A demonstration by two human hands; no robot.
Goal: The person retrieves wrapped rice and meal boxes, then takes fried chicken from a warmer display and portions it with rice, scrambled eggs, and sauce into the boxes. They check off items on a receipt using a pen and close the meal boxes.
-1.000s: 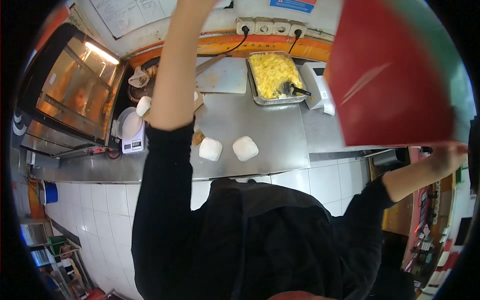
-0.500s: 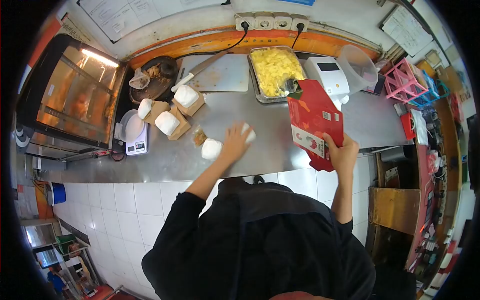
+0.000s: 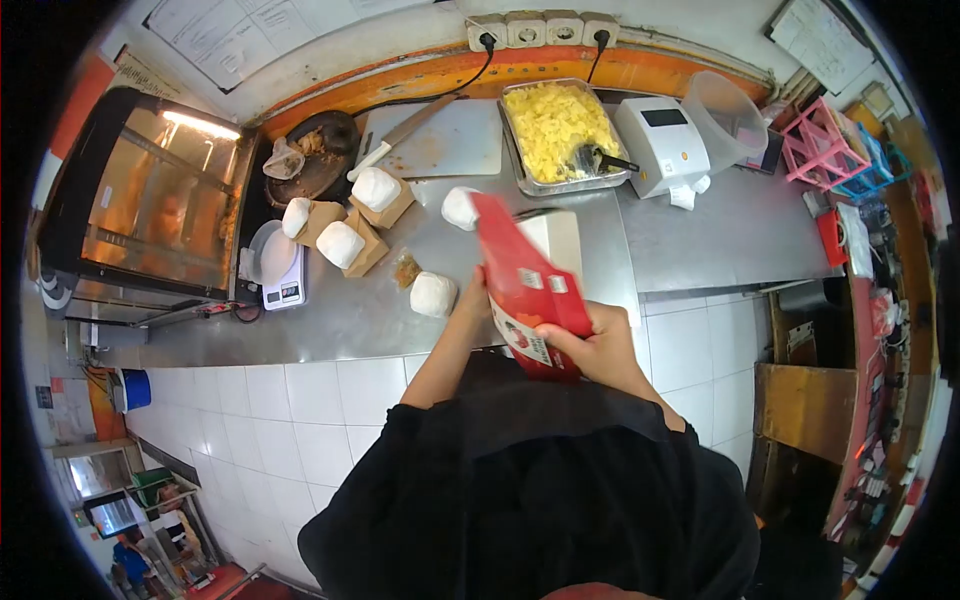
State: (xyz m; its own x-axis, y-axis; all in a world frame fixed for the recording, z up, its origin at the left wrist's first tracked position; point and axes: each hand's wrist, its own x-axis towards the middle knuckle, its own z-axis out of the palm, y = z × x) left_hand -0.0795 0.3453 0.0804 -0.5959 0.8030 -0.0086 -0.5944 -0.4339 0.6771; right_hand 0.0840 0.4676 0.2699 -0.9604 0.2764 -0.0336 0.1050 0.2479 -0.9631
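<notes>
Currently, red carton held up at the front edge of the desk, tilted. Right hand: firm grip on carton, thumb over printed face. Left hand: against carton's left edge, fingers hidden; cannot tell whether its grip has closed.

Risks, my judgement: carton might crease if both hands press unevenly; its far tip, close to the rear white packet, could nudge that if swung; left wrist, just beside the front white packet, could knock it.

Versus half a second ago: left hand has left the rear packet, which now sits farther back; carton has shifted leftward, both hands now at it.
</notes>
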